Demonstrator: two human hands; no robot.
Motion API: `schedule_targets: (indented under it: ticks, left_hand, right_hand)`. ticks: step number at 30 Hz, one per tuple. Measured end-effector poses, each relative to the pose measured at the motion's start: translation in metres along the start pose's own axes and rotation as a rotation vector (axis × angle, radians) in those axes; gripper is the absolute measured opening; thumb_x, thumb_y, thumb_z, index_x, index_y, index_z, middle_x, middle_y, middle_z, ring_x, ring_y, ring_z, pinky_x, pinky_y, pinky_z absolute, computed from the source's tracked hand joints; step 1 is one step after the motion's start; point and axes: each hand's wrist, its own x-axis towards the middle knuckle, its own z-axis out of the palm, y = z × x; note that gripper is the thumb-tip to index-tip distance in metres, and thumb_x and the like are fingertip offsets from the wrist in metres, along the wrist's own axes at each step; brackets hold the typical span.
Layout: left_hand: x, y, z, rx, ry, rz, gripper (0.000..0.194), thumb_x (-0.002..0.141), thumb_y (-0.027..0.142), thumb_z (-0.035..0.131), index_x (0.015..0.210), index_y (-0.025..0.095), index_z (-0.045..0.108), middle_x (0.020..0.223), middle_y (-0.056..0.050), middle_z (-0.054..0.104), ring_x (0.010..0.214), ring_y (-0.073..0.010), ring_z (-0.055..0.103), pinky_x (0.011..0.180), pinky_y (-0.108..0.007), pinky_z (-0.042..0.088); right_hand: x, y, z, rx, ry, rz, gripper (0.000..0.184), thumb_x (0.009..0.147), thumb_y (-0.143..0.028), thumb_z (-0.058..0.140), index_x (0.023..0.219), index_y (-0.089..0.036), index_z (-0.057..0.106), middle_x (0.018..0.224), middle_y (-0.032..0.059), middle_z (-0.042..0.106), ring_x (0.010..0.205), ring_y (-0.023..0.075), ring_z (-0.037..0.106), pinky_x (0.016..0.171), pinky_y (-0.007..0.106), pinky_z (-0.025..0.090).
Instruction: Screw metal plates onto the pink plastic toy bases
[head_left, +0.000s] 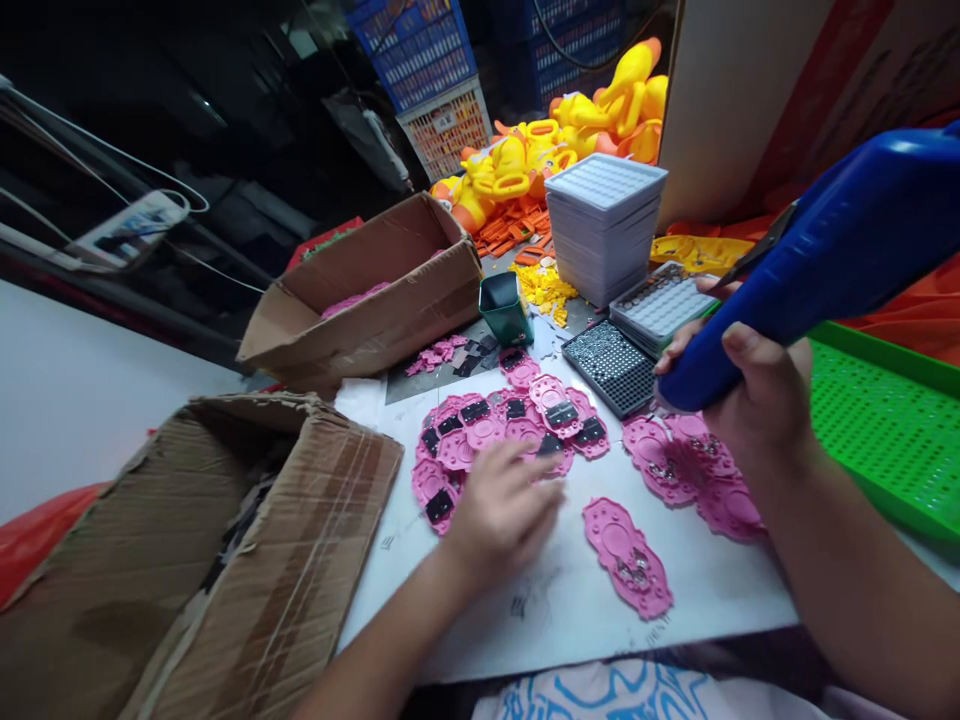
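My left hand (504, 505) is over the near edge of a pile of pink plastic pieces (480, 430), several with black rectangular parts on them. Its fingers are spread, slightly blurred, and I see nothing held. My right hand (765, 385) grips a thick blue plastic tool (795, 260), raised above the table's right side. A dark pointed metal piece (757, 245) shows beside the tool; what kind of tool it is I cannot make out. One separate pink piece (628, 558) with small shiny metal parts lies between my hands. Under my right hand sit more pink pieces (664, 460) with metal parts.
A black tray (611, 365) of small metal bits lies behind the pink pieces. Beyond stand a stack of white trays (606, 235), a dark green cup (505, 308) and yellow toys (517, 165). Cardboard boxes (322, 520) flank the left; a green basket (885, 420) stands right.
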Motion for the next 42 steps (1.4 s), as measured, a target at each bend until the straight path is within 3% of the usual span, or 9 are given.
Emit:
schedule_targets:
  ticks: [2,4,6,11,18,26,30,35,42]
  left_hand:
    - [0.021,-0.035,-0.018,0.084,-0.045,-0.210,0.020,0.087,0.024,0.051,0.093,0.019,0.069,0.106,-0.008,0.071,0.104,-0.0220,0.061,0.094,-0.043,0.045]
    - [0.042,-0.076,-0.027,0.318,-0.151,-0.590,0.029,0.089,0.028,0.044,0.101,0.020,0.069,0.111,-0.007,0.069,0.106,-0.0204,0.060,0.095,-0.036,0.044]
    - [0.060,-0.117,-0.026,0.411,-0.206,-0.727,0.032,0.088,0.032,0.045,0.103,0.018,0.070,0.113,-0.012,0.067,0.108,-0.0274,0.058,0.092,-0.040,0.042]
    - [0.074,-0.180,0.001,0.464,-0.403,-0.867,0.024,0.077,0.033,0.058,0.085,0.015,0.072,0.092,-0.015,0.071,0.095,-0.0309,0.061,0.082,-0.038,0.043]
    - [0.067,-0.194,0.008,0.399,-0.371,-0.867,0.019,0.073,0.030,0.060,0.073,0.012,0.068,0.094,-0.016,0.069,0.101,-0.0316,0.058,0.090,-0.041,0.038]
    - [0.069,-0.167,-0.014,0.056,0.055,-0.892,0.020,0.071,0.031,0.054,0.075,0.014,0.063,0.076,-0.009,0.068,0.081,-0.0244,0.064,0.073,-0.031,0.046]
    - [0.057,-0.126,-0.011,-0.222,0.207,-0.877,0.023,0.072,0.036,0.055,0.083,0.015,0.055,0.077,-0.005,0.068,0.070,-0.0173,0.066,0.063,-0.025,0.050]
    - [0.029,-0.056,-0.004,-0.710,0.387,-0.760,0.025,0.063,0.023,0.072,0.062,0.017,0.048,0.076,-0.002,0.068,0.078,-0.0165,0.067,0.071,-0.026,0.052]
    - [-0.002,0.009,0.021,-0.854,0.055,-0.634,0.009,0.077,0.017,0.065,0.077,0.018,0.056,0.083,-0.004,0.068,0.077,-0.0151,0.065,0.065,-0.025,0.052]
  right_hand:
    - [0.000,0.000,0.000,-0.006,0.000,-0.006,0.019,0.069,-0.033,0.068,0.062,-0.016,0.063,0.058,0.0048,0.060,0.054,0.0158,0.057,0.048,0.029,0.050]
    - [0.001,-0.001,0.000,-0.012,-0.005,-0.017,0.019,0.069,-0.034,0.069,0.063,-0.016,0.064,0.058,0.0042,0.059,0.055,0.0159,0.058,0.046,0.028,0.050]
    - [0.001,-0.001,0.000,-0.003,-0.010,-0.023,0.018,0.068,-0.033,0.070,0.064,-0.017,0.064,0.058,0.0032,0.058,0.056,0.0160,0.058,0.045,0.027,0.050]
    - [0.000,-0.002,0.002,0.019,-0.014,-0.005,0.018,0.068,-0.032,0.071,0.075,-0.017,0.064,0.058,0.0023,0.060,0.053,0.0152,0.058,0.045,0.027,0.050]
    - [0.001,-0.003,0.004,0.022,-0.009,0.008,0.022,0.065,-0.034,0.072,0.074,-0.016,0.063,0.056,0.0011,0.060,0.046,0.0143,0.056,0.042,0.026,0.047]
    - [-0.001,-0.001,0.002,0.005,-0.011,0.012,0.017,0.068,-0.033,0.070,0.070,-0.018,0.064,0.059,0.0013,0.062,0.052,0.0147,0.058,0.045,0.027,0.049]
    - [-0.001,-0.003,0.002,-0.010,0.002,-0.011,0.019,0.067,-0.032,0.070,0.082,-0.022,0.065,0.057,-0.0029,0.061,0.049,0.0137,0.057,0.044,0.026,0.050]
    - [0.001,-0.005,0.003,-0.035,0.001,-0.051,0.011,0.068,-0.031,0.066,0.072,-0.020,0.063,0.055,-0.0050,0.059,0.046,0.0112,0.056,0.043,0.025,0.050]
    - [0.002,0.001,0.003,-0.080,-0.019,-0.127,0.022,0.069,-0.039,0.067,0.065,-0.019,0.060,0.053,-0.0065,0.057,0.044,0.0097,0.056,0.042,0.023,0.050]
